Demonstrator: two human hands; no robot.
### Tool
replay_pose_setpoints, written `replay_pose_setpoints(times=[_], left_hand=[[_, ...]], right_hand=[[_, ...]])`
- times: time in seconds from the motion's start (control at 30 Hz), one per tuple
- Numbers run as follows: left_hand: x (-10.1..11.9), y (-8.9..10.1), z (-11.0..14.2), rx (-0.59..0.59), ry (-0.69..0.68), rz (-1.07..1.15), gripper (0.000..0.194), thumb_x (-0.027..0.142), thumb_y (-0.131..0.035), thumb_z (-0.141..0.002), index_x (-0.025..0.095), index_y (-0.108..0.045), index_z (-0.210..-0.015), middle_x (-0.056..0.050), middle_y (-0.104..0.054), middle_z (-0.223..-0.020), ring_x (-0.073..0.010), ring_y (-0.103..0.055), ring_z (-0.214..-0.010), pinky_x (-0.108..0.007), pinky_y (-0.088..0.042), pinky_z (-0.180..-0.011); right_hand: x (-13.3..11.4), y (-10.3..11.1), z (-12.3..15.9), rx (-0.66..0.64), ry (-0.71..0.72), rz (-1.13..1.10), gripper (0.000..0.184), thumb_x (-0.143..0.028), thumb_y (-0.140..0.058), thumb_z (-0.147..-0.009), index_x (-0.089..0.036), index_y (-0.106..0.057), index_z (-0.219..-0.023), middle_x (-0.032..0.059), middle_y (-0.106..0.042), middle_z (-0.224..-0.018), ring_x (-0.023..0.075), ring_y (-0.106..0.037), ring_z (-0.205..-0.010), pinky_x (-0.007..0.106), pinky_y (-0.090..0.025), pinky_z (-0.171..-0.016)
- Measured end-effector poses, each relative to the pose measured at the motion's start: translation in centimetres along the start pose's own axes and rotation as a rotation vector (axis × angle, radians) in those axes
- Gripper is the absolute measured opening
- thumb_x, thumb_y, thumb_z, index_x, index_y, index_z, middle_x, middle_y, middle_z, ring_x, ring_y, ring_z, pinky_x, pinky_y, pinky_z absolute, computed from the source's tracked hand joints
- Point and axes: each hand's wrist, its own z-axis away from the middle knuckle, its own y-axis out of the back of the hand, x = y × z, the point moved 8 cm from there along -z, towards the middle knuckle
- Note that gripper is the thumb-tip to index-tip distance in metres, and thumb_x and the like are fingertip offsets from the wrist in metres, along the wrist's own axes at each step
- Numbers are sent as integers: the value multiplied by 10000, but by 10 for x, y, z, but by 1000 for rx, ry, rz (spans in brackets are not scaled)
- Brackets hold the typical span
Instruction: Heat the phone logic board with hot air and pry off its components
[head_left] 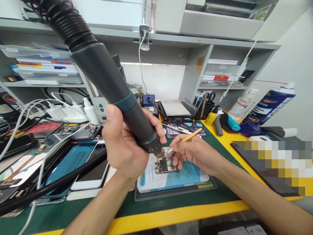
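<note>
My left hand (123,143) is wrapped round the dark handle of a hot air gun (114,88), whose metal nozzle points down at a small circuit board (164,165). The board lies on a blue and white mat (181,178) over a grey perforated pad (171,191). My right hand (195,153) pinches a yellow-handled tool (187,138), its tip close to the board beside the nozzle. The gun's ribbed hose rises to the upper left.
Several phones and screens (80,156) lie at the left among white cables (36,107). Behind stand a black station (174,111), a tool holder with scissors (205,104), a spray can (269,104) and a bottle (242,106). A yellow strip (186,212) edges the green bench.
</note>
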Motion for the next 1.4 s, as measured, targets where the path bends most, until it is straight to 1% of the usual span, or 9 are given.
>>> replay_pose_setpoints(times=[0.07,0.23,0.43,0.6,0.73,0.93,1.17,1.3,1.4], left_hand=[[0,-2,1,-12,-1,3,684,707,-315,-929,157,-634,-677,-54,-581,-566,-223,-600,-505,-350,-444,-483],[0,-3,1,-25,-13,13,673,732,-376,-906,152,-630,-676,-56,-585,-565,-220,-604,-507,-343,-447,-486],[1,-4,1,-34,-17,-1,701,730,-336,-920,149,-641,-674,-65,-588,-562,-216,-597,-510,-348,-449,-495],[2,-4,1,1,-20,-12,772,852,-349,-836,159,-635,-653,-56,-573,-543,-215,-588,-478,-351,-443,-461],[2,-4,1,25,-8,-24,794,888,-335,-802,168,-632,-647,-52,-566,-540,-220,-590,-475,-356,-442,-444],[1,-3,1,37,2,-28,788,890,-355,-793,167,-631,-640,-55,-562,-529,-218,-589,-475,-353,-437,-455],[2,-3,0,24,-10,-42,800,883,-311,-814,172,-634,-642,-55,-574,-538,-220,-584,-476,-359,-436,-458],[2,-1,0,25,-28,-48,789,877,-330,-814,170,-634,-641,-56,-570,-536,-224,-590,-481,-366,-443,-457],[1,-1,0,30,-9,-38,803,890,-321,-803,169,-633,-639,-54,-567,-536,-219,-589,-478,-360,-445,-459]], right_hand=[[0,-1,1,13,-9,14,99,-181,-696,-764,-142,-616,-806,61,-715,-752,170,-692,-553,252,-553,-475],[0,-3,0,17,-10,39,106,-191,-714,-761,-135,-630,-797,75,-727,-774,168,-689,-551,254,-553,-473],[-1,-2,0,8,-21,28,105,-182,-730,-756,-121,-667,-814,89,-740,-783,163,-691,-553,245,-552,-470],[-1,0,0,14,-32,2,110,-170,-738,-743,-114,-676,-815,104,-757,-790,158,-688,-532,230,-541,-448],[0,1,0,14,-40,-22,118,-166,-744,-727,-118,-671,-806,106,-763,-779,155,-685,-522,221,-535,-438],[0,3,-2,36,-41,-50,119,-160,-750,-725,-119,-679,-811,104,-765,-780,150,-678,-510,219,-536,-430],[0,6,-2,51,-32,-62,90,-150,-739,-737,-116,-684,-800,109,-766,-781,144,-670,-501,214,-532,-427],[1,8,-3,60,-37,-70,62,-144,-724,-750,-120,-680,-786,105,-761,-772,137,-659,-492,213,-527,-425],[1,8,-3,57,-35,-78,56,-143,-721,-753,-125,-678,-785,97,-758,-764,136,-656,-490,215,-528,-426]])
